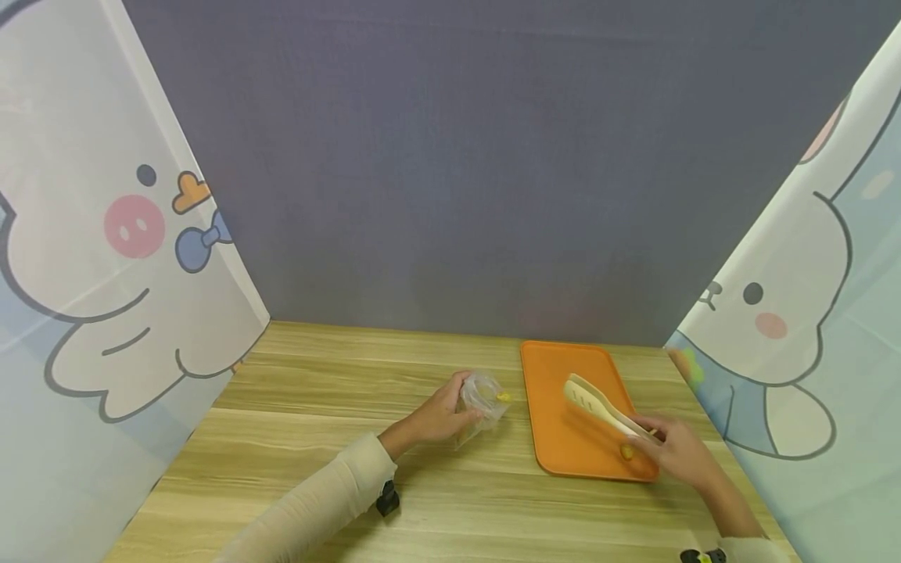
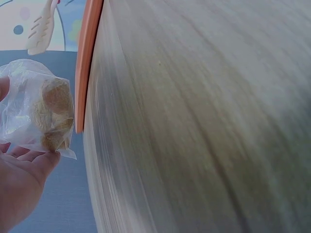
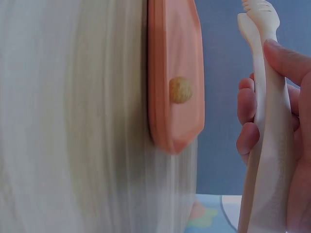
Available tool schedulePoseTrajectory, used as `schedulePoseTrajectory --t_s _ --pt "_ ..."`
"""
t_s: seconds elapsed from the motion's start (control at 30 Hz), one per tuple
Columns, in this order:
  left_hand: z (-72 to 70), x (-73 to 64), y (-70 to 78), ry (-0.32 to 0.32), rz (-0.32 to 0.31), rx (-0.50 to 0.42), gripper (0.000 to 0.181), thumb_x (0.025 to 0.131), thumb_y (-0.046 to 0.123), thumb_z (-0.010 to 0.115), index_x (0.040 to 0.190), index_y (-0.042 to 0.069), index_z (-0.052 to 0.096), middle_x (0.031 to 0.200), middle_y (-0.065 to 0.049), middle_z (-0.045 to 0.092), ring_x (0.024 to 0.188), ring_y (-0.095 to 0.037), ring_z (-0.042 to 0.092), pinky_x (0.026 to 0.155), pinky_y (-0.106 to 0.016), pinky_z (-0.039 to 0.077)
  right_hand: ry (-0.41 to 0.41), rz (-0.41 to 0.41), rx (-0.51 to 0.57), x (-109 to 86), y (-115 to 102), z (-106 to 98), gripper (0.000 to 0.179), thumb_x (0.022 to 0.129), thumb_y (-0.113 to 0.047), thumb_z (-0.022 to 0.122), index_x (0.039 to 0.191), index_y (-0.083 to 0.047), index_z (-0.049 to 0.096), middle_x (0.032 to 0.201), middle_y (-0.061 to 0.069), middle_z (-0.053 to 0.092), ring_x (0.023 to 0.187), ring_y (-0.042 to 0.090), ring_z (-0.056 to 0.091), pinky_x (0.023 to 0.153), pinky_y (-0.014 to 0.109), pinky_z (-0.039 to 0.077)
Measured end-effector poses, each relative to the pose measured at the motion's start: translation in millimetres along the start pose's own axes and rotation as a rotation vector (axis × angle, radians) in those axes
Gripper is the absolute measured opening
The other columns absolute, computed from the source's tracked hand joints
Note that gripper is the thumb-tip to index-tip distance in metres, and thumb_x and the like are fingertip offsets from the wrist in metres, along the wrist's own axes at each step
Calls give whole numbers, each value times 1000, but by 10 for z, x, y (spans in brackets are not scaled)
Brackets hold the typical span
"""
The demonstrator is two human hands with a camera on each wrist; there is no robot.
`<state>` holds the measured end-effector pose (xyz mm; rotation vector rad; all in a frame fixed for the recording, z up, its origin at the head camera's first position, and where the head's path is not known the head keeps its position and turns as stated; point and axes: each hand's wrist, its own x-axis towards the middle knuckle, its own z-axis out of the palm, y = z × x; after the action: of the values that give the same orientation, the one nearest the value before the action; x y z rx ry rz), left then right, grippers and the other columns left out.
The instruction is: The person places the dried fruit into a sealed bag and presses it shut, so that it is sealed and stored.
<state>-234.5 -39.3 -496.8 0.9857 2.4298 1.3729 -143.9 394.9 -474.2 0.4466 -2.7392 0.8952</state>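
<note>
In the head view my left hand [image 1: 443, 410] grips a clear plastic bag [image 1: 486, 407] left of the orange tray [image 1: 563, 422]. Several rough, rounded brown pieces [image 2: 57, 97] sit inside the bag in the left wrist view, with fingers under its base. My right hand [image 1: 672, 450] holds cream-coloured tongs [image 1: 612, 414], slanting over the tray. Thumb and curled fingers squeeze the tong arms close together in the right wrist view, and nothing shows between the tips. One round tan piece [image 3: 181, 90] with a rough surface lies on the tray, near its front right corner.
A wood-grain table [image 1: 317, 375] lies under both hands. Behind it stands a grey panel [image 1: 457, 172], and cartoon-printed sheets [image 1: 788, 313] close off both sides. The tray's raised rim runs close to the bag.
</note>
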Motion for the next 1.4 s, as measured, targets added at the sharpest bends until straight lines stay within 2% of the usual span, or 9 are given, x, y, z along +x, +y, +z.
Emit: schedulePoseTrajectory --t_s 0.13,0.33,0.5,0.67,0.87,1.03,1.27,1.4 --pt "-2 4 -9 0 4 11 73 102 37 61 156 7 23 134 -8 55 118 -19 58 103 -43 48 11 13 -16 -76 74 -22 29 88 -13 77 113 2 74 74 -10 64 51 -4 44 43 24 39" --pt "-13 4 0 8 2 10 72 101 37 61 156 7 25 135 -9 55 118 -20 58 104 -43 49 56 -11 -48 -178 154 -52 25 85 -11 79 108 0 76 86 -4 72 56 -5 47 46 23 40" --pt "-22 -5 23 1 -11 -13 73 101 36 61 156 7 23 137 -9 54 120 -21 58 104 -44 48 61 -5 -55 -242 216 -87 27 85 -11 80 109 0 75 83 -13 68 55 -6 46 46 23 39" --pt "-19 -3 12 -2 -21 -12 73 102 37 61 157 9 23 138 -8 53 121 -19 58 104 -42 48 54 2 -63 -314 279 -112 26 85 -11 80 108 0 75 74 -19 64 54 -6 46 45 20 38" --pt "-14 0 0 5 -16 -10 72 102 37 61 157 9 24 137 -8 54 120 -19 58 104 -41 48 88 13 -124 -402 329 -127 26 82 -14 82 104 0 77 64 -23 59 51 -8 44 45 18 36" --pt "-16 5 3 12 -14 -11 72 101 35 62 157 9 24 135 -7 55 118 -17 58 103 -39 48 114 -11 -73 -465 376 -128 26 80 -7 83 102 4 75 63 -21 60 48 -8 43 42 17 35" --pt "-15 -1 4 8 -10 -16 72 101 34 62 157 8 23 136 -7 54 118 -18 58 103 -40 48 57 42 -41 -562 393 -147 29 84 -7 80 106 9 73 66 -15 65 49 -5 49 44 18 40" --pt "-12 -5 7 8 -18 -21 72 101 36 61 157 10 23 136 -7 54 119 -17 58 104 -40 48 73 19 -49 -604 416 -149 27 82 -5 80 104 9 73 64 -17 63 48 -8 45 42 17 37"
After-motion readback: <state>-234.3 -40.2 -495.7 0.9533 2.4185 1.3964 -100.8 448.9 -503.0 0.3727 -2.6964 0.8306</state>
